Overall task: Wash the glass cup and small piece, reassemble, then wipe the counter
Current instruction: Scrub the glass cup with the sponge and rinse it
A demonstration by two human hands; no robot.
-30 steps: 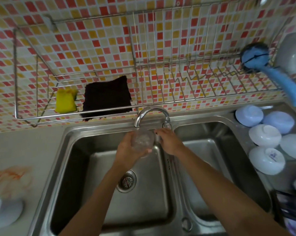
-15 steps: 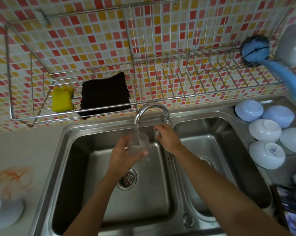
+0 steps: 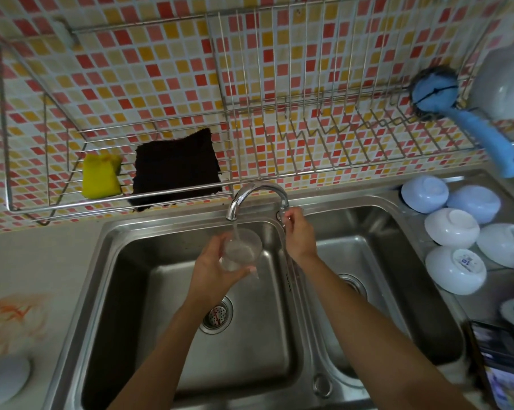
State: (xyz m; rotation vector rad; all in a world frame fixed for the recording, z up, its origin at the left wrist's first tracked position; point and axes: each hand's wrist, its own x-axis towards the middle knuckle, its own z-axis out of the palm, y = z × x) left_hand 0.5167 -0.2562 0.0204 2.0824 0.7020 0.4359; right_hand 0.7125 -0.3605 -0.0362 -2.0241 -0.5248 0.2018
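A clear glass cup point(image 3: 241, 250) is held upright over the left basin of the steel sink point(image 3: 161, 238), with my left hand point(image 3: 211, 269) wrapped around it from the left. Water runs from the curved tap point(image 3: 251, 193) straight into the cup. My right hand point(image 3: 298, 232) rests at the tap's base, fingers closed on the tap handle point(image 3: 283, 216). On the counter at the far left lies a white round piece point(image 3: 1, 380) beside an orange smear point(image 3: 12, 318).
A wire rack point(image 3: 249, 173) on the tiled wall holds a yellow sponge point(image 3: 100, 179), a dark cloth point(image 3: 176, 170) and a blue brush point(image 3: 471, 122). Several upturned white bowls point(image 3: 453, 229) sit right of the sink. A phone point(image 3: 499, 359) lies at the lower right.
The tap was turned on and water now falls into the cup. My left hand lowered the cup a little under the spout; my right hand moved from the cup to the tap handle.
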